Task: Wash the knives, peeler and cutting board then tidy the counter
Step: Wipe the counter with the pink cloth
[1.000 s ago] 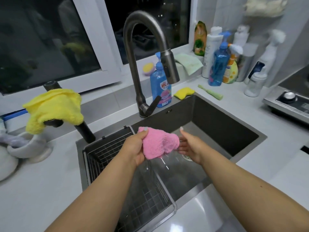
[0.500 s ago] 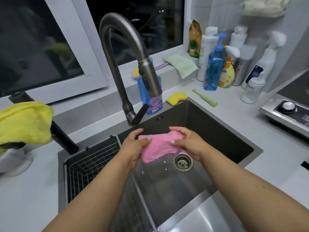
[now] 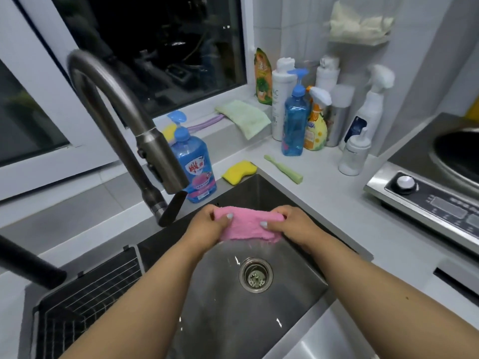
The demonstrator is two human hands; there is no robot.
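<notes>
Left hand (image 3: 211, 224) and right hand (image 3: 293, 224) pinch opposite ends of the pink cloth (image 3: 248, 228) above the sink's (image 3: 298, 275) rear edge — soft, light, probably wet. Grip bunched ends firmly — fabric sags between.

A cloth (image 3: 248, 224) is held over the sink (image 3: 298, 294), behind the drain (image 3: 255, 274). A rack (image 3: 85, 304) sits in the sink's left part. A sponge (image 3: 239, 171) and brush (image 3: 283, 169) lie on the counter (image 3: 350, 203) at the sink's back right corner.

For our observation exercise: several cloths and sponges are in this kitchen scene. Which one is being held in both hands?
The pink cloth, stretched between the left hand and right hand over the sink. The green cloth and yellow sponge lie untouched.
</notes>
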